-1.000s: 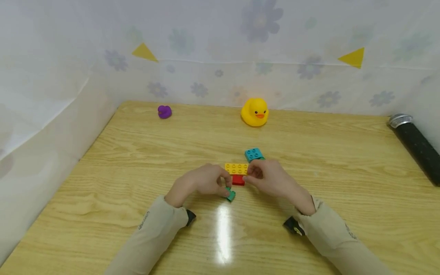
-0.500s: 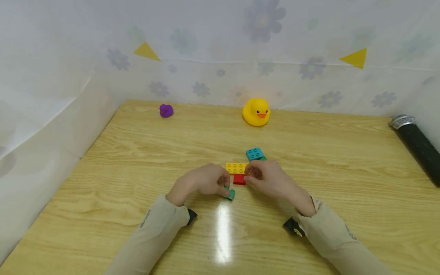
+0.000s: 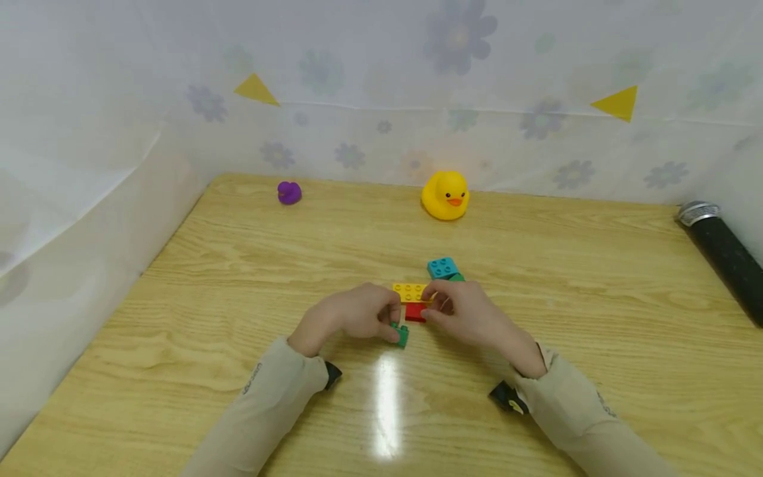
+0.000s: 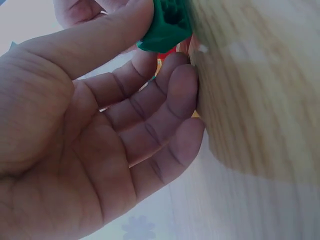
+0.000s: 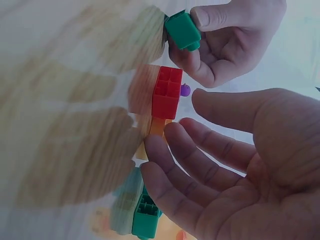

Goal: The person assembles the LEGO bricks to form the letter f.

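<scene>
My left hand [image 3: 357, 313] pinches a small green toy brick [image 3: 403, 336] between thumb and fingers, low over the table; the left wrist view shows its hollow side. Just beyond it a red brick [image 3: 414, 313] lies against the near side of a long yellow studded brick [image 3: 408, 291]. My right hand [image 3: 467, 313] is at the right end of these two, its fingers loosely bent. In the right wrist view its thumb [image 5: 225, 107] and fingers stand apart with nothing held. Past that hand lie a blue studded brick [image 3: 442, 267] and another green brick [image 3: 457, 277], partly hidden.
A yellow rubber duck [image 3: 446, 196] and a small purple duck [image 3: 289, 193] stand along the back of the wooden table [image 3: 238, 265]. At the right edge lies a black microphone [image 3: 724, 255]. A flowered white cloth [image 3: 357, 79] hangs behind.
The green brick has turned a little in my left fingers. My right fingertips have shifted slightly left over the yellow brick's end. The other bricks keep their places.
</scene>
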Action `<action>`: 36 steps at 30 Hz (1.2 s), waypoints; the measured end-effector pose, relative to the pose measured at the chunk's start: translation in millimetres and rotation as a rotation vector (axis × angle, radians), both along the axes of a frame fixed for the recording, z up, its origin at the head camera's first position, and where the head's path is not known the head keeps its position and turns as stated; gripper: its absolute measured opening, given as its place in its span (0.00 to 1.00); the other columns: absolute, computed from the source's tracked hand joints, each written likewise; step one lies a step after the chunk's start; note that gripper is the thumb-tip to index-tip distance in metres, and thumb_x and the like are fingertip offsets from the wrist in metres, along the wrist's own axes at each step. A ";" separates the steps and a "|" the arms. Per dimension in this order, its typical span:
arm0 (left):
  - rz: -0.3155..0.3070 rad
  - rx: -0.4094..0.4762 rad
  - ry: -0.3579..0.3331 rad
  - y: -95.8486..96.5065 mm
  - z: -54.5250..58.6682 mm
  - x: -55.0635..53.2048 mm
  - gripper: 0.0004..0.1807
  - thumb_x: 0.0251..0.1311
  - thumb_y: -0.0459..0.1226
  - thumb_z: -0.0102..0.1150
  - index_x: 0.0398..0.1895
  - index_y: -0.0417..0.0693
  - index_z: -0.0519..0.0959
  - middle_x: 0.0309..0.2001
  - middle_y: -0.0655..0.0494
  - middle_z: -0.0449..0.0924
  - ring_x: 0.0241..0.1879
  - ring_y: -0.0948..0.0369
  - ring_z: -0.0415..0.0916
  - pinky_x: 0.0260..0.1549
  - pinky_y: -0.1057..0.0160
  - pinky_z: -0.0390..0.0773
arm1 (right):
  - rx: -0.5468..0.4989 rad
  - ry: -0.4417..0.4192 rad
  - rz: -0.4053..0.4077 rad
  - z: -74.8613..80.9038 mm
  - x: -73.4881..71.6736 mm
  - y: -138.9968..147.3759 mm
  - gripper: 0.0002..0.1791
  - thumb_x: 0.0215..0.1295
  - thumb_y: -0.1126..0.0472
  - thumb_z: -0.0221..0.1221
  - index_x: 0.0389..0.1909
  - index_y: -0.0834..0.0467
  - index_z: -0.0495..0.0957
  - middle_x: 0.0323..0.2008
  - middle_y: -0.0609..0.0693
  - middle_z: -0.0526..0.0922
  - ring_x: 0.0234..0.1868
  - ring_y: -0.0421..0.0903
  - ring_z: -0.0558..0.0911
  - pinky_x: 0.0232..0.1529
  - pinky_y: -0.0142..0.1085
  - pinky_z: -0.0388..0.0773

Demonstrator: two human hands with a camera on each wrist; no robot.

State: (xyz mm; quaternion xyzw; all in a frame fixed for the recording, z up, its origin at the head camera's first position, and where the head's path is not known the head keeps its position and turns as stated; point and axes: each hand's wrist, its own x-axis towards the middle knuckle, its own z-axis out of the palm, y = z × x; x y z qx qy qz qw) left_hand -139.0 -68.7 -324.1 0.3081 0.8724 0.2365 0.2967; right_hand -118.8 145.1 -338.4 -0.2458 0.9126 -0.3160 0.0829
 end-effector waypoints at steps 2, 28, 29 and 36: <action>-0.007 0.007 0.006 -0.5 0.6 -0.3 0.10 0.57 0.40 0.67 0.31 0.49 0.74 0.29 0.59 0.74 0.31 0.63 0.70 0.33 0.67 0.70 | -0.007 0.002 0.004 -0.1 -0.4 0.5 0.08 0.63 0.63 0.62 0.40 0.62 0.78 0.27 0.47 0.80 0.27 0.40 0.76 0.31 0.33 0.75; -0.020 0.080 0.059 -0.5 -3.0 -1.1 0.15 0.51 0.38 0.72 0.28 0.47 0.72 0.26 0.58 0.70 0.27 0.64 0.66 0.29 0.69 0.66 | -0.018 0.028 0.006 -1.6 0.7 0.0 0.05 0.61 0.64 0.63 0.35 0.60 0.78 0.25 0.46 0.79 0.26 0.39 0.75 0.29 0.33 0.74; -0.016 0.079 0.053 -1.0 -2.6 -1.5 0.15 0.50 0.39 0.73 0.29 0.47 0.72 0.27 0.58 0.71 0.28 0.64 0.66 0.30 0.69 0.66 | -0.021 0.030 0.002 -1.1 0.8 -0.2 0.04 0.61 0.64 0.63 0.35 0.60 0.78 0.25 0.46 0.79 0.26 0.39 0.74 0.29 0.33 0.73; 0.009 0.046 0.036 -6.5 0.2 -3.7 0.15 0.50 0.39 0.73 0.34 0.46 0.74 0.30 0.58 0.75 0.31 0.64 0.70 0.33 0.68 0.71 | -0.052 0.039 -0.032 -2.6 1.8 -2.3 0.04 0.61 0.65 0.64 0.36 0.60 0.80 0.27 0.45 0.80 0.27 0.39 0.76 0.30 0.33 0.75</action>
